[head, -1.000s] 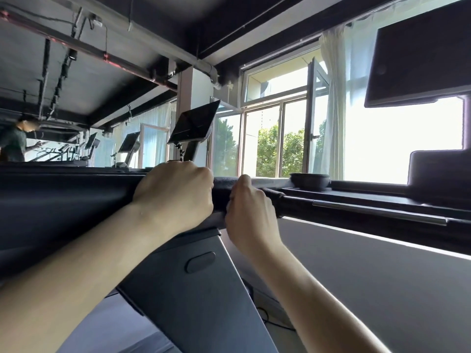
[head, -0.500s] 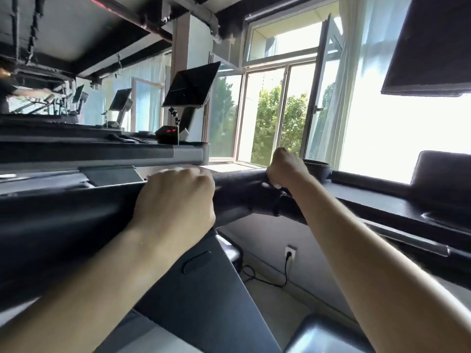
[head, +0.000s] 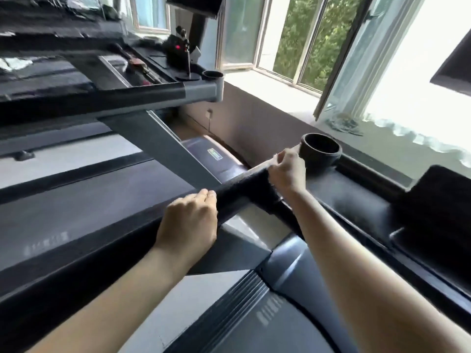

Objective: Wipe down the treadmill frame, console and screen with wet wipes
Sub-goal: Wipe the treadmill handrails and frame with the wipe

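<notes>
**Both hands grip the slanted bar**

The long black padded handrail bar (head: 242, 189) of the treadmill runs from low on the left up to the right. It ends just beside the round black cup holder (head: 320, 159). The left hand (head: 188, 220) sits lower on the bar, with its fingers curled over the top. The right hand (head: 288, 171) is higher up, with its fingers wrapped round the bar, very near the cup holder. No wet wipe shows; one may be hidden under a hand. The dark grey console (head: 356, 200) lies to the right, past the right hand, so that hand is nearer to it. The next rub probably goes along the bar's length.
</notes>
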